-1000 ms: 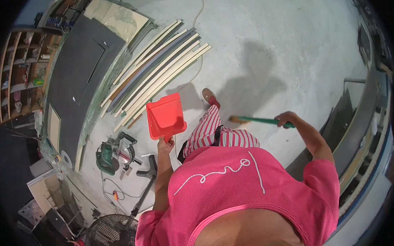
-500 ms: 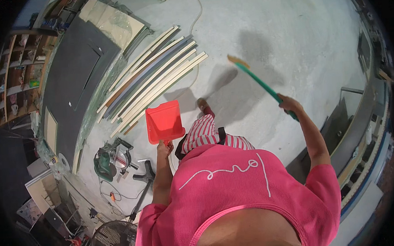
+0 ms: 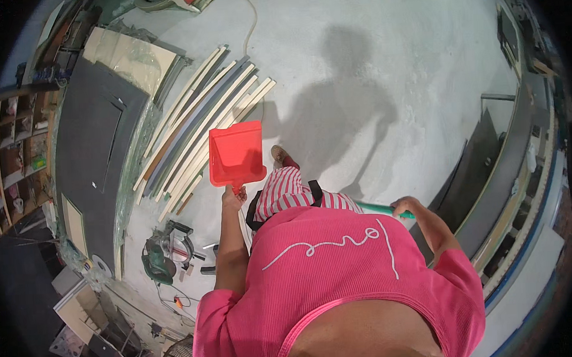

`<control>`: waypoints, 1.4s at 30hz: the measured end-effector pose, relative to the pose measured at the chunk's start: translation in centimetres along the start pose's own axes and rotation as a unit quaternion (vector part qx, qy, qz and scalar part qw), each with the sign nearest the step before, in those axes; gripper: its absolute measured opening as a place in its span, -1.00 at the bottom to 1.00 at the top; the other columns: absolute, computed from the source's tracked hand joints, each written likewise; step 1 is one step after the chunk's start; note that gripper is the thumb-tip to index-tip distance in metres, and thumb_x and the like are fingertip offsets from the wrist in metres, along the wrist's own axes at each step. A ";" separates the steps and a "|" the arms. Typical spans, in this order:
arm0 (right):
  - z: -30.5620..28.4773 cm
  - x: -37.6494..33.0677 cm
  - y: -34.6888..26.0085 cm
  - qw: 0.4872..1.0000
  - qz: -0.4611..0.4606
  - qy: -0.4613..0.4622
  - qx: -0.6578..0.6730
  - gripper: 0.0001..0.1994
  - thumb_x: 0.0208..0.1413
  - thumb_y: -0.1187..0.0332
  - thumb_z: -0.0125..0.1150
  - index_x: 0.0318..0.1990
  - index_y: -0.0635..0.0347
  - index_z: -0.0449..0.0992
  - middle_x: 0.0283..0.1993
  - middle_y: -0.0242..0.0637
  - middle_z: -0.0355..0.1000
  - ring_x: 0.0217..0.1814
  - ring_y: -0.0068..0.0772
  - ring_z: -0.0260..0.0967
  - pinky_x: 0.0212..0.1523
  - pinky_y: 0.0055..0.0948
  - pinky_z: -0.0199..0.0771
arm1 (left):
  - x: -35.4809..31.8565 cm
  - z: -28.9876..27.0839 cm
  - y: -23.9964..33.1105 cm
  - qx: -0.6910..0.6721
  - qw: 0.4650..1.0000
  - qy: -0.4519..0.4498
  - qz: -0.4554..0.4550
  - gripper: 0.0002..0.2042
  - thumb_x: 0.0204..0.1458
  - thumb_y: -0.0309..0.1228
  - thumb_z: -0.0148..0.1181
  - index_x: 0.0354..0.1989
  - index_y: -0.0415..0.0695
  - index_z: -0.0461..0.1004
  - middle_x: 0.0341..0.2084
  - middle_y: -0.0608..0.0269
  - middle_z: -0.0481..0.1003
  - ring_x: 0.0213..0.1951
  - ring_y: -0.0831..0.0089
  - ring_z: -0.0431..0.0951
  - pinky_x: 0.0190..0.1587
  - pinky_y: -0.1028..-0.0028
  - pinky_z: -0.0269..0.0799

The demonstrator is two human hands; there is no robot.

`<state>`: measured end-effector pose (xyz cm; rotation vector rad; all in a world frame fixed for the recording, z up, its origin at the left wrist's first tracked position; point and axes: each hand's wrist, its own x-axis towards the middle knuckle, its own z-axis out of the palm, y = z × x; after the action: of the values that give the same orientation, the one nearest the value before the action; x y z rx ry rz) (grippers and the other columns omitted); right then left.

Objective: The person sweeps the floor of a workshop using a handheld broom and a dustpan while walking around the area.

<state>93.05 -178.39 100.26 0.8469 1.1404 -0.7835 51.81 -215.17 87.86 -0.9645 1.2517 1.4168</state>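
My left hand [image 3: 234, 196] is closed round the handle of a red dustpan [image 3: 236, 156], held out ahead of me to the left. The pan's open side points away from me. At my right side, my right hand [image 3: 410, 205] grips a green-handled broom [image 3: 380, 209]. The handle runs left from my fist and passes behind my pink top, so the bristle end is hidden. One brown shoe [image 3: 278, 154] shows beyond my striped trousers.
Long pale, grey and brown strips [image 3: 201, 125] lie on the floor at left, by a dark panel [image 3: 99, 135] in plastic film. A green miter saw [image 3: 162, 255] sits nearer. Leaning boards [image 3: 483, 163] line the right side. A cable [image 3: 253, 17] crosses the floor.
My right hand has drawn down and in, bringing the broom from reaching out ahead to lying across behind my body. The dustpan stays in my left hand, slightly higher in view.
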 end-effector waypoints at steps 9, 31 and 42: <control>-15.7 -7.0 -1.1 0.956 -0.040 0.291 0.022 -0.54 -0.39 0.42 -0.03 -0.15 0.06 0.24 -0.49 -0.21 0.32 -0.64 -0.40 0.28 -0.67 -0.42 0.30 | 0.0 0.1 -0.4 0.008 1.000 0.030 -0.001 -0.63 -0.09 -0.17 -0.29 -0.44 -0.26 0.33 -0.66 0.15 0.36 -0.64 0.45 0.32 -0.57 0.49 0.27; -7.1 2.1 18.5 0.587 -0.183 -0.006 0.789 -0.90 -0.09 0.37 -0.13 -0.48 0.12 0.12 -0.72 -0.36 0.12 -0.75 -0.55 0.11 -0.79 -0.58 0.22 | -2.4 14.8 -14.2 -0.179 0.980 0.074 0.041 -0.72 -0.17 -0.24 -0.25 -0.56 -0.19 0.31 -0.74 0.28 0.30 -0.68 0.47 0.27 -0.57 0.52 0.22; -28.0 7.5 16.6 0.223 -0.208 -0.397 0.866 -0.88 -0.19 0.49 -0.15 -0.61 0.19 0.05 -0.75 -0.45 0.03 -0.78 -0.61 0.06 -0.79 -0.70 0.20 | -7.4 27.3 -19.7 -0.248 0.959 0.072 0.113 -0.74 -0.18 -0.27 -0.30 -0.68 -0.20 0.22 -0.79 0.18 0.28 -0.77 0.36 0.25 -0.73 0.50 0.20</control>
<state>96.98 -146.72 90.30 1.4091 -1.2424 -2.6296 73.66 -189.58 95.06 -1.3098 1.1585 1.9263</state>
